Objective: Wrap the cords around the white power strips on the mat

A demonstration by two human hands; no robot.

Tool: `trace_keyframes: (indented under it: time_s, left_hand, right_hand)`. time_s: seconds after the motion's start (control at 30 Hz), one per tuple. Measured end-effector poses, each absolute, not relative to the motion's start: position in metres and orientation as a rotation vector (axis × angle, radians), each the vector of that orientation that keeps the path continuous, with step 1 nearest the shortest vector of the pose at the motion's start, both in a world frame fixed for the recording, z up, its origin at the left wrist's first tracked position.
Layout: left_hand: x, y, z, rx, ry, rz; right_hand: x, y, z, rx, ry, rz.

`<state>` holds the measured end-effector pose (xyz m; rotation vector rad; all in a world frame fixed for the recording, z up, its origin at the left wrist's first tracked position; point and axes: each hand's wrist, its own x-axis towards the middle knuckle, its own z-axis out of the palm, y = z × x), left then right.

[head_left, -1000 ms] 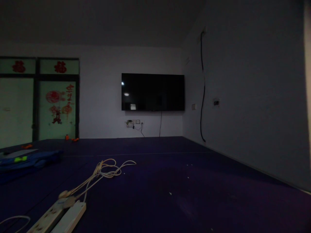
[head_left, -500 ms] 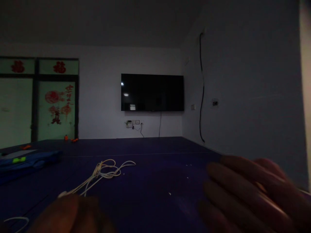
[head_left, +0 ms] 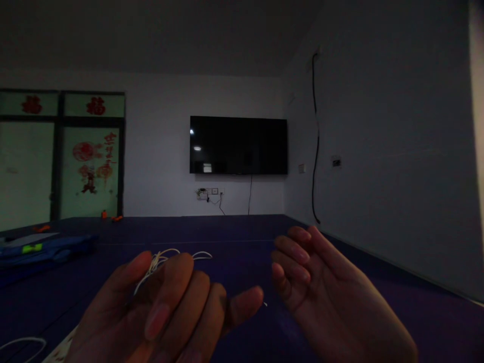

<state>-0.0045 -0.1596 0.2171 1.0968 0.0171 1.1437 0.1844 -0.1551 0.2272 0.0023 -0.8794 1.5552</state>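
My left hand (head_left: 170, 307) is raised over the dark blue table (head_left: 242, 272), its fingers loosely curled and apart, the little finger stretched to the right. Nothing shows in its grasp. My right hand (head_left: 336, 302) is held up to the right, palm visible and fingers half bent, with nothing in it. A bundled white cable (head_left: 153, 265) lies on the table behind my left hand, which hides its lower part. Neither hand appears to touch the other.
Folded blue cloth (head_left: 56, 249) with a bright yellow-green patch lies at the left. Small orange items (head_left: 117, 219) sit along the far edge. Another white cord (head_left: 28, 339) curves at lower left. A wall (head_left: 397, 201) borders the table's right side; a television (head_left: 238, 145) hangs beyond.
Both hands have come up into fuller view. My left hand has moved right and now covers part of the cable; my right hand has moved left and turned its palm into view.
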Motion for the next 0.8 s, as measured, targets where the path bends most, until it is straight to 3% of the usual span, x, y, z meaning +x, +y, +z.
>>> trace_keyframes:
  time_s: [0.63, 0.8]
  left_hand:
    - [0.0, -0.16, 0.222, 1.062, -0.074, 1.082]
    - [0.013, -0.16, 0.224, 0.963, 0.023, 1.272]
  right_hand:
    - [0.184, -0.147, 0.224, 0.102, -1.004, 1.592]
    - [0.195, -0.159, 0.22, 0.086, -1.083, 1.487]
